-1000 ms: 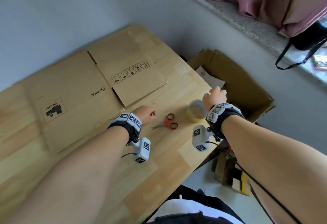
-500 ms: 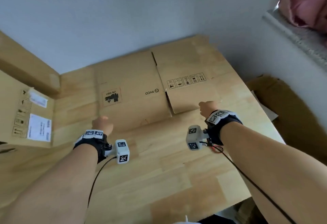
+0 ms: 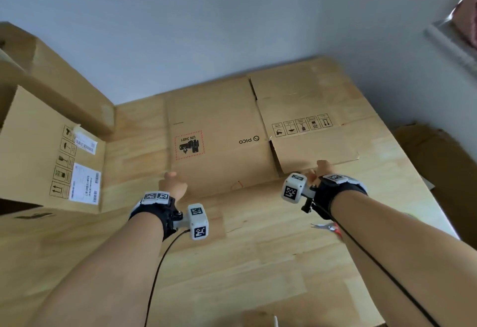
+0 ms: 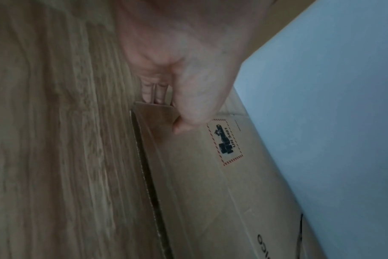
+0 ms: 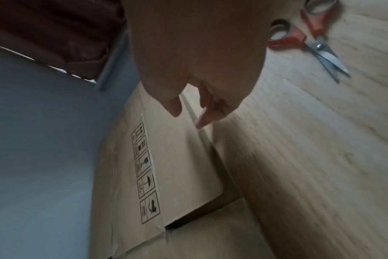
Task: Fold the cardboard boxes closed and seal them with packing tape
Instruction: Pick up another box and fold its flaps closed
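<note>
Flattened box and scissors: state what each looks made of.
Flattened box: matte brown corrugated cardboard; the left wrist view shows a fluted cut edge. Scissors: shiny, apparently steel blades, with red handles that look like plastic, though blur leaves that uncertain.

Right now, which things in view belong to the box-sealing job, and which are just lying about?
Part of the job:
- flattened cardboard box, on the table
- left hand, pinching its near corner
- right hand, at the near edge of its flap
- scissors, probably for cutting tape

Lying about:
- labelled carton at left
- brown box off the table's right edge
</note>
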The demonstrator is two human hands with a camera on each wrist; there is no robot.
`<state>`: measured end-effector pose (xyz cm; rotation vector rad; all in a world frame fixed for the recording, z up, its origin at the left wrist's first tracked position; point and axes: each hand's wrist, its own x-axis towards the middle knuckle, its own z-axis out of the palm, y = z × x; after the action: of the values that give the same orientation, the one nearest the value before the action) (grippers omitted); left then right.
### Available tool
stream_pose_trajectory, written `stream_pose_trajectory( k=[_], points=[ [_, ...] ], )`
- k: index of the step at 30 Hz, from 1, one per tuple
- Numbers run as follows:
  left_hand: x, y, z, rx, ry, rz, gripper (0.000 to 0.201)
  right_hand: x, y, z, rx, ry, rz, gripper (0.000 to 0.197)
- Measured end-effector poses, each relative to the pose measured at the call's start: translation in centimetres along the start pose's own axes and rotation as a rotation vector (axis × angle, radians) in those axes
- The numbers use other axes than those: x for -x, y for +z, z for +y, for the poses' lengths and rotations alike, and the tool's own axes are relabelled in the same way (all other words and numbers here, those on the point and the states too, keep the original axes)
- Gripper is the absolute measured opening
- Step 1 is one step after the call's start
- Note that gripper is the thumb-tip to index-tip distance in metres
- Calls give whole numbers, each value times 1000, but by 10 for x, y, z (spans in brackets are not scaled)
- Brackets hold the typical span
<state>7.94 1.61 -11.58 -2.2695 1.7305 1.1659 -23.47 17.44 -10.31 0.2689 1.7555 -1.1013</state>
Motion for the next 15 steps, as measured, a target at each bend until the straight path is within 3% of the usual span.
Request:
stream_pose_trajectory(
  k=[5,7,10,15],
  points=[
    [0,-3,2,-53,101,-80,66,-4,2,-13,21,-83,90,47],
    [1,-4,4,-122,145,-77,58,2,6,-18,-45,-134,152,38],
    [9,-11,8,-451,326,35,35,16,15,-21,-260,-203,98,12],
    [46,-25,40,-723,720,-184,81,54,29,-27,-399,-239,67,10]
  ],
)
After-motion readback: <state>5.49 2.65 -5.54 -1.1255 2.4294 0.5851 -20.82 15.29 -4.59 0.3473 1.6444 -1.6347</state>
